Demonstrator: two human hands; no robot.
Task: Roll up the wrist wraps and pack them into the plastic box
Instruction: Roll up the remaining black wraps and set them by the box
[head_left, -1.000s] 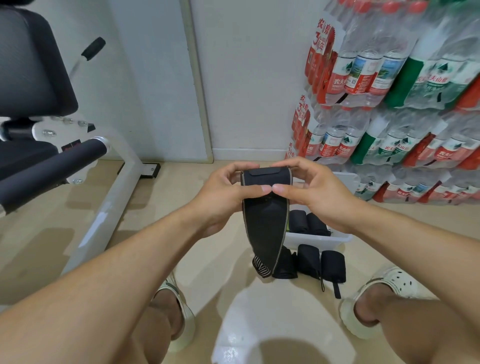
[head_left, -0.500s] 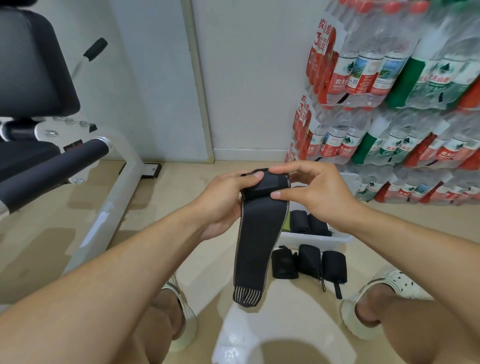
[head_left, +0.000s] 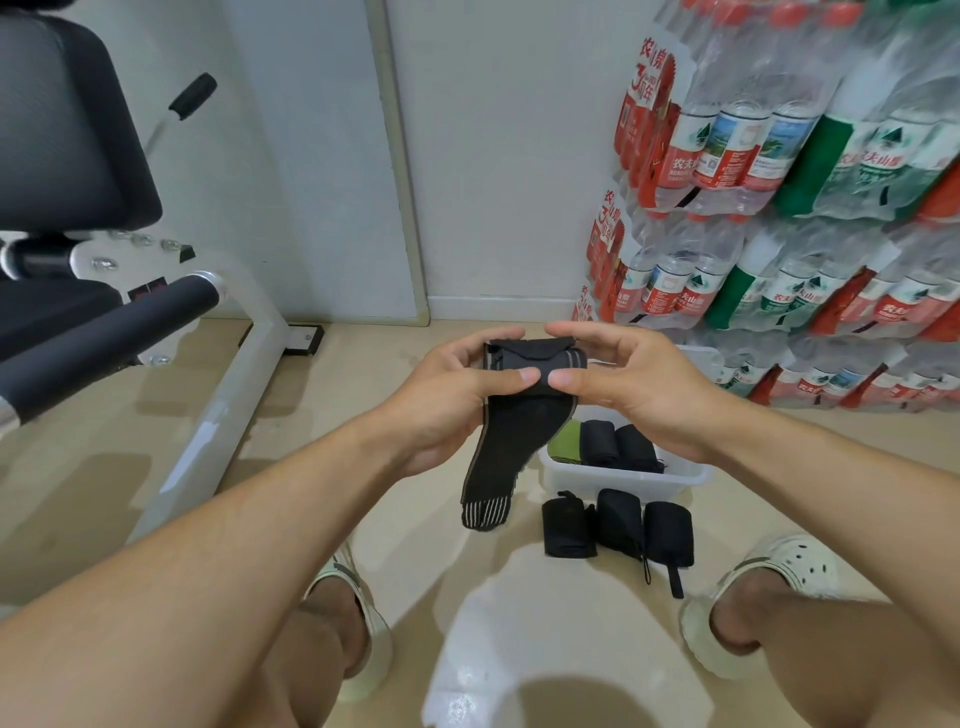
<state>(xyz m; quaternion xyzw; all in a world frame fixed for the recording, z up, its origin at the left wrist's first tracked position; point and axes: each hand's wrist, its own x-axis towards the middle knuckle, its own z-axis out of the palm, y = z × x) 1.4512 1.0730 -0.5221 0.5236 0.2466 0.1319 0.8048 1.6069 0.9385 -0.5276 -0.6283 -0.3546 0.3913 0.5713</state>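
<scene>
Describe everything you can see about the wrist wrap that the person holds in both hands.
The wrist wrap is a long black band of stretchy-looking woven fabric with thin pale edges. Its top is partly rolled, with a dark flap visible there. The left hand and right hand pinch this roll from both sides. The rest hangs loose in the air above the floor, ending in a tail with pale stripes.

wrist wrap (head_left: 511, 431): matt woven cloth | box (head_left: 623, 480): translucent white plastic | floor (head_left: 519, 649): glossy, smooth

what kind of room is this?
Likely a gym's back corner or storeroom: a padded workout machine, stacked packs of bottled water, and wrist wraps on the floor.
</scene>
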